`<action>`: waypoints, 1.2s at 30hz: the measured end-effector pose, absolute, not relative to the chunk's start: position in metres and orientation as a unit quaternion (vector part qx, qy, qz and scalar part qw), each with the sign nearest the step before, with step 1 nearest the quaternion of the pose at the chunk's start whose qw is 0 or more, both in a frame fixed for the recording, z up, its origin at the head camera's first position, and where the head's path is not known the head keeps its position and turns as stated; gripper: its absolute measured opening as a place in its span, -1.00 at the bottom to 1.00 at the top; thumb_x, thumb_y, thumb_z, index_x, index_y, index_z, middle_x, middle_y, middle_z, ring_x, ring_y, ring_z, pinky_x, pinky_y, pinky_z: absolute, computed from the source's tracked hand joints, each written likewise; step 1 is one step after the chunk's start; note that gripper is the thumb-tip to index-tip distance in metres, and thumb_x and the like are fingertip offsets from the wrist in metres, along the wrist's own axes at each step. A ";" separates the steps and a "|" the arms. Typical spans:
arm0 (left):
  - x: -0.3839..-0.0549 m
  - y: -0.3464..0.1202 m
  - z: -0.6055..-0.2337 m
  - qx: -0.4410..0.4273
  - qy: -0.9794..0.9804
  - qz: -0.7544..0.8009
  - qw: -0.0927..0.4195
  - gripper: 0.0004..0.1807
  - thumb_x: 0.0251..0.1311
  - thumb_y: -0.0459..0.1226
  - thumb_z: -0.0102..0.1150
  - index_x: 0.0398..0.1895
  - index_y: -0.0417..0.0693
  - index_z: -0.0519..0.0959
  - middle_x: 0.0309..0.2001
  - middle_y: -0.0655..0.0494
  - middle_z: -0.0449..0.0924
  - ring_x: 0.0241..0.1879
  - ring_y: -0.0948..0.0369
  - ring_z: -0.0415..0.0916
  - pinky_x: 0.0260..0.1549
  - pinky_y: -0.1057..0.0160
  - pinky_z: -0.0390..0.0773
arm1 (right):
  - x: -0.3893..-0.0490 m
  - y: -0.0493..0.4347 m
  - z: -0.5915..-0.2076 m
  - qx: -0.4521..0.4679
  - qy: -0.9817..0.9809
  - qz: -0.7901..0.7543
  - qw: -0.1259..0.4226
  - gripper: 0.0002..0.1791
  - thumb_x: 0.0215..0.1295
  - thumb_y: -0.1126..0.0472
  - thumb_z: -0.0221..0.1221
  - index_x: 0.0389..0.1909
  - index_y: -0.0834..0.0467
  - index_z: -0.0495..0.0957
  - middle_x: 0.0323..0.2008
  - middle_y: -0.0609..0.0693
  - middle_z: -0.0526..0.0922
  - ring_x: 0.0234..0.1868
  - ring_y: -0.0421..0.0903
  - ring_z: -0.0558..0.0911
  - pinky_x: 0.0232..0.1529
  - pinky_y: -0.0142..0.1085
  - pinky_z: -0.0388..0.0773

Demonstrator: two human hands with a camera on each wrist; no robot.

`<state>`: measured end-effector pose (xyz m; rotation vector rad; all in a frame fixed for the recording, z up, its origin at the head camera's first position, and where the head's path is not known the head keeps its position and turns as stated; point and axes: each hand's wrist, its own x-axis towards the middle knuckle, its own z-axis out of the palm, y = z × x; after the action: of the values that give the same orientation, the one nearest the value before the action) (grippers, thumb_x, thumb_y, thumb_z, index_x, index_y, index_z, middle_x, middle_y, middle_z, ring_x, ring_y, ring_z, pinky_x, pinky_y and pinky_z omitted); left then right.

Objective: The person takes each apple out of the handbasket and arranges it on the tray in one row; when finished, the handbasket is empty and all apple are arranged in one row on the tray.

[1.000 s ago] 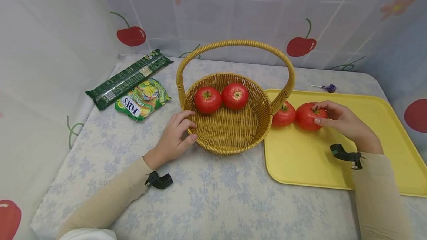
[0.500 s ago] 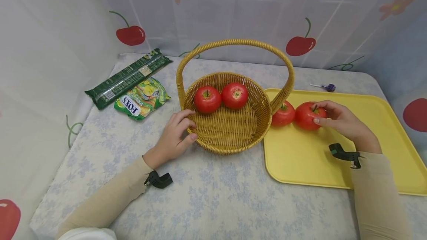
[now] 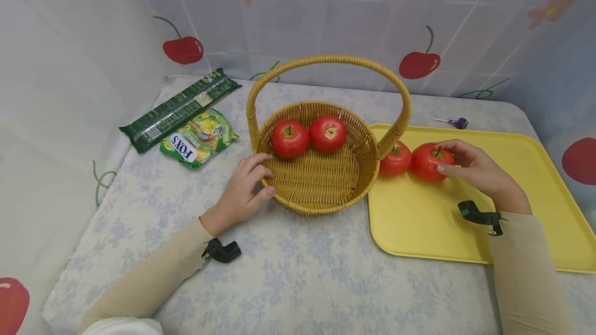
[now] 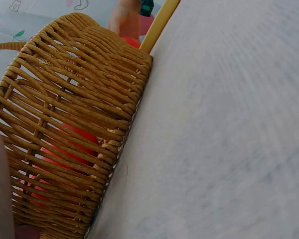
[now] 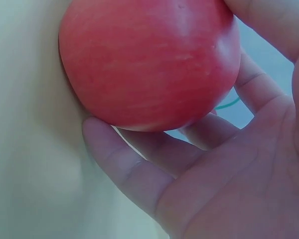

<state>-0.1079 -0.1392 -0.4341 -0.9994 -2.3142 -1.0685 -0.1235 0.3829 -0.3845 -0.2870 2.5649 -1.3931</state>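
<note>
A golden wicker basket point(image 3: 312, 190) with a tall arched handle stands mid-table, two red apples point(image 3: 289, 139) inside it near the back. My left hand point(image 3: 239, 190) holds the basket's left rim, fingers bent over the edge and thumb at the front. The left wrist view shows the woven wall point(image 4: 74, 114) with red showing through its gaps. On the yellow tray point(image 3: 419, 221), my right hand point(image 3: 484, 169) grips a red apple point(image 3: 426, 163), thumb in front and fingers behind. Close up in the right wrist view, the apple point(image 5: 149, 64) sits between fingers and thumb. Another apple point(image 3: 396, 160) touches its left side, partly behind the handle.
Left of the basket lie a long dark-green packet point(image 3: 181, 110) and a green FOX'S bag point(image 3: 200, 138). A lollipop point(image 3: 458, 123) with a purple wrapper lies behind the tray. Patterned curtains point(image 3: 326, 14) close off the table's back and sides.
</note>
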 end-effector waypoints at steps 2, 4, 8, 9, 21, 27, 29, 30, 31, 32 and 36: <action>-0.108 -0.139 -0.434 -0.357 -0.828 -0.383 0.199 -0.32 0.52 0.27 -0.29 -0.23 -0.13 0.54 0.19 -0.30 0.50 0.05 -0.20 0.47 0.05 -0.17 0.42 | -0.124 0.383 -0.385 -0.096 0.869 -0.474 0.107 -0.59 0.42 0.42 0.17 0.22 0.07 0.44 0.07 -0.42 0.48 0.05 -0.43 0.47 -0.05 -0.65 0.51; -0.108 -0.139 -0.434 -0.357 -0.828 -0.383 0.199 -0.32 0.52 0.27 -0.29 -0.22 -0.12 0.54 0.20 -0.29 0.50 0.05 -0.20 0.47 0.05 -0.17 0.43 | -0.124 0.382 -0.385 -0.093 0.869 -0.473 0.109 -0.59 0.42 0.41 0.17 0.22 0.07 0.43 0.07 -0.42 0.48 0.05 -0.43 0.47 -0.06 -0.65 0.52; -0.108 -0.139 -0.435 -0.358 -0.829 -0.382 0.199 -0.32 0.53 0.27 -0.30 -0.22 -0.12 0.54 0.20 -0.28 0.50 0.05 -0.19 0.47 0.05 -0.16 0.43 | -0.123 0.382 -0.384 -0.089 0.872 -0.468 0.111 -0.58 0.43 0.39 0.18 0.24 0.07 0.43 0.08 -0.43 0.46 0.05 -0.45 0.47 -0.06 -0.65 0.52; -0.108 -0.139 -0.435 -0.358 -0.829 -0.382 0.198 -0.32 0.53 0.27 -0.30 -0.22 -0.12 0.54 0.21 -0.27 0.50 0.05 -0.19 0.47 0.05 -0.16 0.43 | -0.123 0.382 -0.384 -0.089 0.873 -0.467 0.111 -0.58 0.43 0.39 0.18 0.24 0.07 0.42 0.08 -0.43 0.46 0.05 -0.45 0.47 -0.06 -0.65 0.52; -0.108 -0.140 -0.435 -0.356 -0.830 -0.381 0.198 -0.31 0.52 0.28 -0.33 -0.21 -0.11 0.54 0.20 -0.28 0.50 0.02 -0.18 0.49 0.02 -0.12 0.44 | -0.124 0.382 -0.385 -0.095 0.871 -0.470 0.112 -0.57 0.42 0.40 0.18 0.24 0.06 0.42 0.08 -0.42 0.47 0.06 -0.43 0.46 -0.05 -0.65 0.51; -0.109 -0.140 -0.435 -0.355 -0.830 -0.382 0.196 -0.31 0.53 0.28 -0.33 -0.22 -0.12 0.54 0.20 -0.27 0.50 0.01 -0.17 0.49 0.02 -0.12 0.44 | -0.125 0.382 -0.386 -0.101 0.866 -0.478 0.110 -0.56 0.41 0.43 0.17 0.24 0.07 0.43 0.09 -0.41 0.47 0.06 -0.44 0.47 -0.05 -0.65 0.52; -0.108 -0.140 -0.435 -0.356 -0.830 -0.382 0.195 -0.31 0.53 0.28 -0.33 -0.22 -0.12 0.54 0.20 -0.27 0.50 0.02 -0.17 0.48 0.02 -0.12 0.44 | -0.125 0.382 -0.385 -0.102 0.864 -0.480 0.109 -0.56 0.41 0.44 0.16 0.24 0.07 0.44 0.09 -0.41 0.48 0.06 -0.43 0.47 -0.05 -0.64 0.52; -0.108 -0.140 -0.434 -0.356 -0.831 -0.382 0.195 -0.31 0.52 0.28 -0.33 -0.22 -0.12 0.54 0.20 -0.27 0.50 0.02 -0.17 0.48 0.03 -0.12 0.44 | -0.124 0.381 -0.385 -0.101 0.864 -0.481 0.109 -0.56 0.41 0.44 0.16 0.24 0.06 0.44 0.09 -0.41 0.48 0.06 -0.43 0.47 -0.05 -0.64 0.52; -0.108 -0.140 -0.434 -0.356 -0.830 -0.381 0.196 -0.31 0.52 0.28 -0.32 -0.22 -0.12 0.54 0.20 -0.27 0.50 0.02 -0.17 0.48 0.02 -0.13 0.44 | -0.124 0.381 -0.385 -0.100 0.864 -0.481 0.110 -0.56 0.41 0.44 0.16 0.24 0.06 0.44 0.09 -0.41 0.48 0.05 -0.43 0.47 -0.05 -0.64 0.52; -0.108 -0.140 -0.434 -0.357 -0.830 -0.381 0.197 -0.31 0.52 0.28 -0.32 -0.22 -0.12 0.54 0.20 -0.27 0.50 0.02 -0.17 0.48 0.02 -0.13 0.44 | -0.124 0.381 -0.384 -0.099 0.865 -0.480 0.109 -0.56 0.41 0.44 0.16 0.24 0.06 0.44 0.08 -0.41 0.48 0.05 -0.42 0.47 -0.06 -0.64 0.52; -0.108 -0.140 -0.434 -0.356 -0.831 -0.378 0.199 -0.31 0.52 0.28 -0.31 -0.22 -0.12 0.53 0.20 -0.27 0.50 0.03 -0.17 0.48 0.03 -0.14 0.44 | -0.123 0.381 -0.383 -0.094 0.871 -0.471 0.102 -0.57 0.40 0.42 0.19 0.23 0.06 0.45 0.07 -0.44 0.48 0.05 -0.41 0.46 -0.07 -0.64 0.52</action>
<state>-0.1080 -0.1396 -0.4341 -0.9962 -2.3236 -1.0569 -0.1235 0.3809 -0.3832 -0.2779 2.5727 -1.3901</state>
